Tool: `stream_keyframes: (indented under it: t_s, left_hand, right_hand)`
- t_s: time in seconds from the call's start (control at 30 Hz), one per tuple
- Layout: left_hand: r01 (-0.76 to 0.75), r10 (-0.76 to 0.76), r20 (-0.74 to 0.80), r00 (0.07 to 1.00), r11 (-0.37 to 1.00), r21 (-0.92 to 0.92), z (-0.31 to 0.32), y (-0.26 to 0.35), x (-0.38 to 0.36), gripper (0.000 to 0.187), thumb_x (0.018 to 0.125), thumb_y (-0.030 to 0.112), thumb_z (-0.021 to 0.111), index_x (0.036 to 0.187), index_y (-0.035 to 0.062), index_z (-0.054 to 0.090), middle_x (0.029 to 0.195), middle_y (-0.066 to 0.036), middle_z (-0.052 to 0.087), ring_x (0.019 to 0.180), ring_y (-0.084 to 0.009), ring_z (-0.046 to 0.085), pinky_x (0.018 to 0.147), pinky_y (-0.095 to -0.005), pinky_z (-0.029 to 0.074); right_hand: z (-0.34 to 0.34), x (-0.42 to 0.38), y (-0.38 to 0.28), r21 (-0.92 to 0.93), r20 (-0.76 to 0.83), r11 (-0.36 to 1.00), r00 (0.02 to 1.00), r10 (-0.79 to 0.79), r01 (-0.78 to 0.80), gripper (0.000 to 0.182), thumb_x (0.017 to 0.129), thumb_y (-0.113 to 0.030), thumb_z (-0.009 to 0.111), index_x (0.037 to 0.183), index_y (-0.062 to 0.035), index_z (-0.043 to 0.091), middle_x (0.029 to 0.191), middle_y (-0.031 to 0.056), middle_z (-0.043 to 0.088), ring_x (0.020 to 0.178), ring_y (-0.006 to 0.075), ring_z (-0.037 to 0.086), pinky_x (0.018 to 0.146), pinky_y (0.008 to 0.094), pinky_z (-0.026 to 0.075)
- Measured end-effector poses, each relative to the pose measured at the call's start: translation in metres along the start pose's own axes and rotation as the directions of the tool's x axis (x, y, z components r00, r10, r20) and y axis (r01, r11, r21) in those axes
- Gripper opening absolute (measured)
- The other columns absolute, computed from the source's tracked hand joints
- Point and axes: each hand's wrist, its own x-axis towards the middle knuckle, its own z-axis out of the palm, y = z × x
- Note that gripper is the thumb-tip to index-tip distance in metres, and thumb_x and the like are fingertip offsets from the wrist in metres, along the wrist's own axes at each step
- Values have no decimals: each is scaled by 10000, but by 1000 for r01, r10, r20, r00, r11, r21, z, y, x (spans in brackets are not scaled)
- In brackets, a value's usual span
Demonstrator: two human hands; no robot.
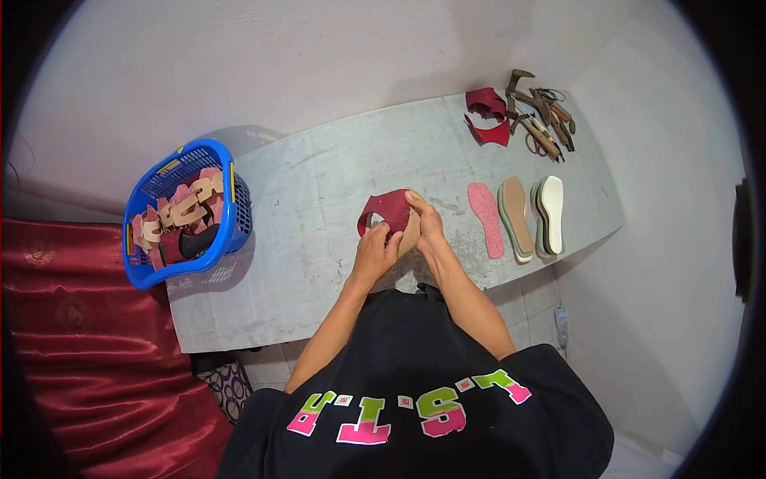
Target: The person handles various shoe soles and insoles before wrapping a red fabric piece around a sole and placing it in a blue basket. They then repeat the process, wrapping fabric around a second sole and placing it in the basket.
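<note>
Over the middle of the table, a dark red shoe upper [391, 207] lies against a tan sole [411, 233]. My left hand [375, 254] is closed on the red upper from the near left side, its fingers at the upper's lower edge. On the right, my right hand [428, 221] is wrapped round the tan sole, its fingertips near the top end where upper and sole meet. The underside of the sole and part of the fingers are hidden.
A blue basket [217, 259] with pink, tan and black sandal parts stands at the left. Right of my hands lie a pink sole [485, 219], tan soles [517, 215] and white-topped soles [552, 209]. Red uppers [488, 132] and tools [538, 136] sit at the back right of the table [303, 184].
</note>
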Motion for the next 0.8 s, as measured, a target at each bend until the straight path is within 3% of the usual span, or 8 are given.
stream_keyframes:
  t_s: [0.27,0.33,0.43,0.53,0.6,0.67,0.73,0.8]
  left_hand:
    - [76,-78,-25,997,995,-70,-4,5,-4,250,937,197,642,857,-35,596,805,-237,620,707,-421,610,625,-453,477]
    - [174,-172,26,985,979,-107,-4,-1,-6,271,950,237,650,900,-29,630,803,-218,662,700,-374,655,640,-421,506]
    - [311,-345,-105,933,917,-251,1,-7,-7,323,889,262,767,944,-17,615,818,-49,663,702,-144,610,636,-319,523]
    - [288,-328,-324,887,943,-165,-7,-7,-5,390,844,249,816,983,-1,551,901,-78,649,721,-155,624,644,-294,534]
    - [287,-319,-304,898,947,-144,-11,-11,-2,488,835,253,830,1082,30,473,986,-111,635,788,-174,665,647,-292,545]
    - [422,-498,-104,861,814,-400,-12,-13,-1,640,811,329,846,1186,31,422,905,-117,630,762,-180,668,683,-323,536]
    - [479,-557,-6,830,720,-503,-6,-18,-4,680,852,246,818,1297,44,346,995,-175,663,843,-174,684,744,-322,549]
    - [271,-516,-3,857,455,-848,2,-15,-9,658,888,120,767,1368,48,322,1106,-230,672,931,-192,693,817,-335,559]
  right_hand:
    - [8,-14,-3,-86,-72,989,990,-122,116,401,796,-218,844,1104,-8,697,1003,91,718,872,191,695,773,320,561]
    - [10,-15,-5,-197,-16,970,989,-146,140,400,813,-230,840,1114,-10,697,1018,73,722,886,165,690,775,301,554]
    - [12,-16,-7,-292,8,940,983,-183,177,410,821,-245,839,1129,-13,697,1027,62,725,896,148,685,776,287,545]
    - [15,-19,-7,-399,48,882,966,-253,250,420,823,-262,841,1131,-15,698,1022,61,722,888,138,676,779,281,537]
    - [18,-21,-7,-452,87,849,960,-265,275,409,844,-265,822,1139,-14,693,1025,64,721,890,134,673,781,281,537]
    - [21,-24,-5,-505,129,809,953,-273,300,398,865,-269,802,1148,-13,688,1029,67,720,893,130,670,783,281,536]
    - [25,-22,0,-414,189,854,947,-258,315,371,941,-320,712,1151,-18,668,1028,56,707,917,120,652,814,282,522]
    - [23,-17,1,-427,211,850,948,-240,310,388,967,-353,664,1187,-34,638,1059,58,686,936,125,634,833,292,513]
